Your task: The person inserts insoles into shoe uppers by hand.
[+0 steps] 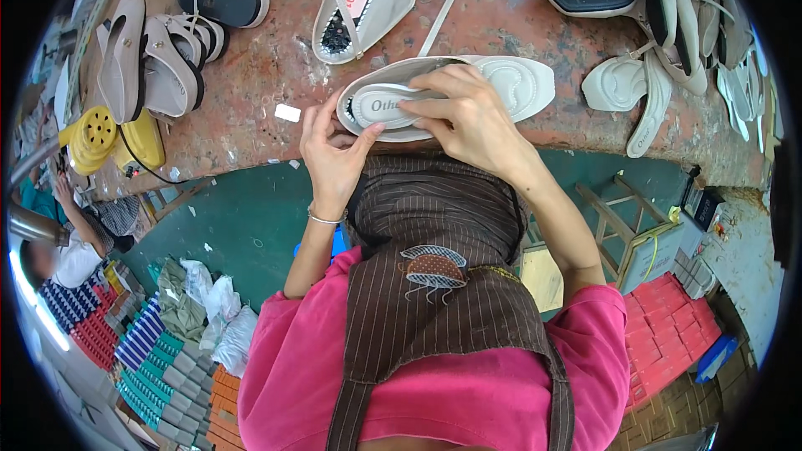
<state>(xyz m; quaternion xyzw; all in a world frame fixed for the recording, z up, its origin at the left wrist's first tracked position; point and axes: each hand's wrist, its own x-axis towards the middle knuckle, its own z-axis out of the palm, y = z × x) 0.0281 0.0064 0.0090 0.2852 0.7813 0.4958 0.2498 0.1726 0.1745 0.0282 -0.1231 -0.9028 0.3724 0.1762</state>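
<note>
At the bench's near edge lies a pale cream shoe [535,108] with an open back part and a thin ankle strap, its toe to the right. My left hand [332,159] holds its heel end, the thumb on the near rim and the fingers at the far side. A padded insole [368,104] with printed lettering lies inside the shoe. My right hand [476,121] reaches over the middle, its fingers closed on the insole, and hides part of it. The insole's quilted front shows toward the toe. Just beyond sits another cream shoe [384,12] with a bare, glue-marked inside.
Finished-looking shoes [154,58] stand at the left, beside a yellow device [142,142] with a cable. More shoes [668,8] are heaped at the right, near loose insoles [622,88]. A small white label [287,113] lies on the worn bench [251,83]. A wooden stool [622,217] stands below.
</note>
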